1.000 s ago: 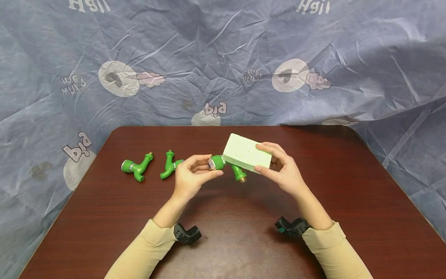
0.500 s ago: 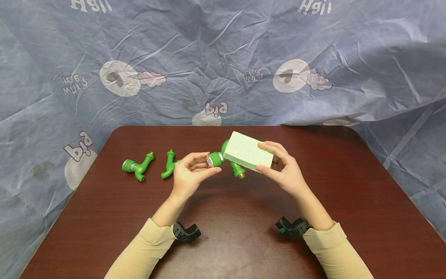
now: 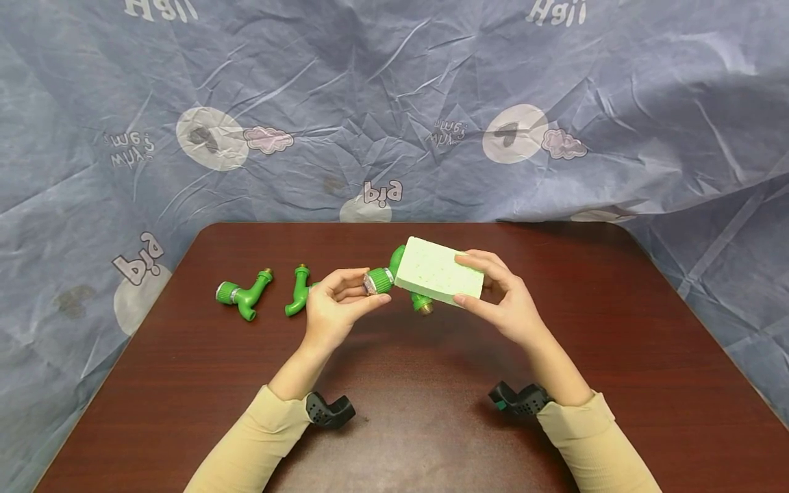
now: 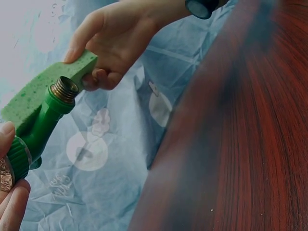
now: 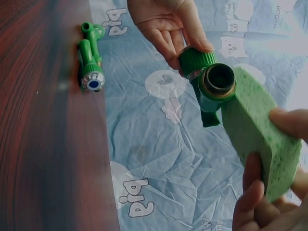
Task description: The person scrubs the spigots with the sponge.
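My left hand [image 3: 335,305] pinches the ribbed knob of a green faucet [image 3: 379,281] between thumb and fingers, above the table. A pale green sponge [image 3: 439,270] is gripped by its right end in my right hand [image 3: 508,298]. In the head view the sponge covers much of the faucet's body; the spout end and the brass-threaded inlet show past its edges. The left wrist view has the sponge [image 4: 41,89] lying along the faucet's body [image 4: 43,125], with the threaded end pointing up. From the right wrist, the sponge [image 5: 257,130] sits right beside the faucet's open inlet [image 5: 219,82].
Two more green faucets lie on the dark wooden table [image 3: 401,397]: one at the far left [image 3: 246,298], the other [image 3: 300,291] partly hidden behind my left hand. A printed blue-grey cloth [image 3: 394,103] hangs behind the table's back edge.
The faucet and left hand have shifted slightly left and up. The sponge has moved a little up, then back down over the faucet's body, now covering more of its inlet arm.
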The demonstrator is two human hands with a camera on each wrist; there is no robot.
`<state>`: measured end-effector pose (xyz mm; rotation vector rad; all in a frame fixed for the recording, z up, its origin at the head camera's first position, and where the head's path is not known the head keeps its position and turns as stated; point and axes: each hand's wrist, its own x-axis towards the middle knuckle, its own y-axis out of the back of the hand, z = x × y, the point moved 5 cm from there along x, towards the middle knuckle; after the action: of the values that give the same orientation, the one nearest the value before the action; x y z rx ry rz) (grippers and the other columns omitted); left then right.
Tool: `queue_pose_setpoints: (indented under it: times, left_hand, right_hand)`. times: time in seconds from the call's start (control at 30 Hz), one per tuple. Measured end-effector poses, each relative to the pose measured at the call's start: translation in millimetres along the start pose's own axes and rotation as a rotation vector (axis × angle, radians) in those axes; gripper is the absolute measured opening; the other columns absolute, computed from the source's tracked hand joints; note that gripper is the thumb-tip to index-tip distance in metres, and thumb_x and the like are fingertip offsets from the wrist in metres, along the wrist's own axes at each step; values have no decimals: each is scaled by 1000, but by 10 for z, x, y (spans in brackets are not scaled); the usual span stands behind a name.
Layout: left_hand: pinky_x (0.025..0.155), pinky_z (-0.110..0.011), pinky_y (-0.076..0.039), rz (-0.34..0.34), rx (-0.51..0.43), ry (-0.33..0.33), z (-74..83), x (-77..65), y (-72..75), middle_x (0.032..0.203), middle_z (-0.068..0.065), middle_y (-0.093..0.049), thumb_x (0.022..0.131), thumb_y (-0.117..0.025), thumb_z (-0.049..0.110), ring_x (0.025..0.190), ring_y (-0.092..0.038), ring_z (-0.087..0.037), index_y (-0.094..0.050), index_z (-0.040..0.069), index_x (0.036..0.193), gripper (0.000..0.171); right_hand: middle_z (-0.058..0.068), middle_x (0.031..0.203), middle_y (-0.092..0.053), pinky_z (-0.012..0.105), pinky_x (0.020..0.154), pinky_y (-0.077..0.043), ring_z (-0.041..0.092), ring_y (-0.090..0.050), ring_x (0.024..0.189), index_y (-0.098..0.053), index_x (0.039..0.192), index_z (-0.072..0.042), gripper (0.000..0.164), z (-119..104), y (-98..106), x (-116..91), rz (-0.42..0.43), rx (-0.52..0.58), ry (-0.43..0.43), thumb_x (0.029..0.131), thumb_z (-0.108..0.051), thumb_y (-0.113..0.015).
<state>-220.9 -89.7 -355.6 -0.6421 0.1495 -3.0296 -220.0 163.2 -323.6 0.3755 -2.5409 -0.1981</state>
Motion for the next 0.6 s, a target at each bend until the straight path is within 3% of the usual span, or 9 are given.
queue_pose_setpoints:
  times: [0.13,0.23,0.47,0.6]
  left_hand:
    - [62,-28,-57,15,3,8,0,4,15,89,-21,-68,61,-83,-8,70,-68,-18,-67,-3,103,45]
    - [62,-27,-56,19,7,18,0,7,20,89,-20,-69,61,-83,-8,70,-67,-17,-67,-3,103,45]
    - [62,-28,-56,31,20,26,17,16,41,88,-12,-70,62,-83,-6,71,-67,-18,-68,-1,103,44]
    - [61,-27,-56,42,16,26,25,23,63,87,-10,-70,62,-83,-6,71,-67,-18,-68,-2,103,44]
  right_hand:
    - [10,128,-45,20,69,-53,18,-58,87,-55,125,6,52,24,70,4,132,18,-66,76,14,-68]
    - [9,129,-45,20,69,-53,17,-58,86,-54,126,6,52,22,94,5,174,68,-87,77,14,-68]
    - [12,127,-45,20,70,-52,19,-59,88,-54,125,8,51,-11,60,2,46,38,-28,76,16,-66]
    - [15,127,-44,20,71,-52,20,-57,92,-51,125,10,52,-35,52,5,-8,75,12,76,18,-65]
